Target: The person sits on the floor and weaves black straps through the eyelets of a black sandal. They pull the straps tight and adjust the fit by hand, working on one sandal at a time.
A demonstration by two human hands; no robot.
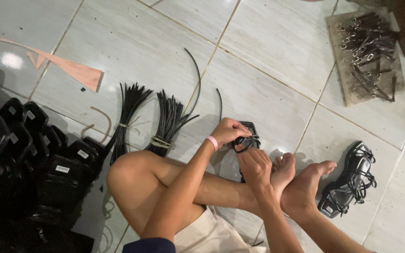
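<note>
- Head view: both hands meet on a black sandal sole (248, 136) lying on the tiled floor (268, 56) beside the feet; left hand (229, 131) pinches a thin black strap (244, 144), right hand (255, 165) presses down on it.
- Risk, as I judge it: the strap could slip from the pinch, or pull crooked, since the sole lies unclamped.
- Finished strappy sandal (350, 180) lies to the right; cord bundles (167, 122) to the left.

Single head-worn view, looking steeply down from close above at crossed legs, both hands and tiled floor (268, 70); nothing shared with another view.
</note>
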